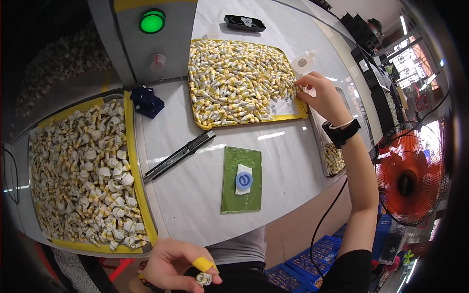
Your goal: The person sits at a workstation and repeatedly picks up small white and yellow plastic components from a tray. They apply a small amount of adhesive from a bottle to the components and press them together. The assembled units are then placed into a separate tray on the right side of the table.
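My left hand (pixel 173 261), low at the front, has yellow tape round a finger. Its thumb and finger pinch a small white spiral-ended part (pixel 204 279). At the far right my right hand (pixel 320 95), with a black band on the wrist, reaches over the right rim of a yellow-edged tray (pixel 249 122). Its thumb and finger are closed together; what lies between them is too small to make out. Many small white-and-yellow pointed parts (pixel 234 78) fill that tray, with a bare patch near its lower right corner.
A second yellow-edged tray (pixel 137 161) of larger white parts stands left. Between lie a black cutter knife (pixel 180 155), a green mat (pixel 242 202) with a blue disc (pixel 244 180), and a dark blue cloth (pixel 147 101). An orange fan (pixel 408 178) and blue crates (pixel 312 259) stand right.
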{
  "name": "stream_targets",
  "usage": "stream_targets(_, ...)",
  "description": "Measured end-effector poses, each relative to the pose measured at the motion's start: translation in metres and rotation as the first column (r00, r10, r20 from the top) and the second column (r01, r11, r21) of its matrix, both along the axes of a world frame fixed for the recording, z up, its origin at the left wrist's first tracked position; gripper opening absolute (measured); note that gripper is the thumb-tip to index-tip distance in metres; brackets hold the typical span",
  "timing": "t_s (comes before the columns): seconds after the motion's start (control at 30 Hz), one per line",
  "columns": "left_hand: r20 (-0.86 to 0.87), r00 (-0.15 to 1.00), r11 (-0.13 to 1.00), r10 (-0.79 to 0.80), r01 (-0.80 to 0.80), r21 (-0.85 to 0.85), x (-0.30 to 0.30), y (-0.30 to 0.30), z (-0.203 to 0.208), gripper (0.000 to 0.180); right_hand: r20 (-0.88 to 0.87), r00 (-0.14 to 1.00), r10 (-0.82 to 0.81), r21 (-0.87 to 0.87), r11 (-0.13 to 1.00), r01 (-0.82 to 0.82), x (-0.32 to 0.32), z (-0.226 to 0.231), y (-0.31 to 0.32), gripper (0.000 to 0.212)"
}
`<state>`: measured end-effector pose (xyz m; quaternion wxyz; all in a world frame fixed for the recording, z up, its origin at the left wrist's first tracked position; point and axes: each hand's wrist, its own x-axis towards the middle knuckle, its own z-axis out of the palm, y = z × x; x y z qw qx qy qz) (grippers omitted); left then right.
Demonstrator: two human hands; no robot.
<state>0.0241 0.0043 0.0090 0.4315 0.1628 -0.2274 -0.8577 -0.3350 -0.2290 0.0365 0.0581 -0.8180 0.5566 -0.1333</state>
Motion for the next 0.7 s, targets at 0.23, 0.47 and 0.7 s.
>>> stream_targets(0.23,-0.030,1.000,1.000,0.003,-0.003,-0.014,0.001,0.003,-0.005,0.034,-0.033,0.996,0.084,-0.137,0.987,-0.088,-0.005,-0.006,-0.004,0.010)
stream_targets(0.47,-0.029,0.988,0.988,0.152,-0.151,0.012,0.000,0.010,-0.012,0.032,0.334,0.914,0.230,0.032,0.966,-0.255,0.068,0.026,0.077,0.012)
stream_targets(0.7,-0.126,0.990,0.998,0.055,-0.057,-0.010,-0.001,0.004,-0.016,0.035,0.206,0.865,0.457,0.058,0.877,-0.477,0.103,0.007,0.123,0.016)
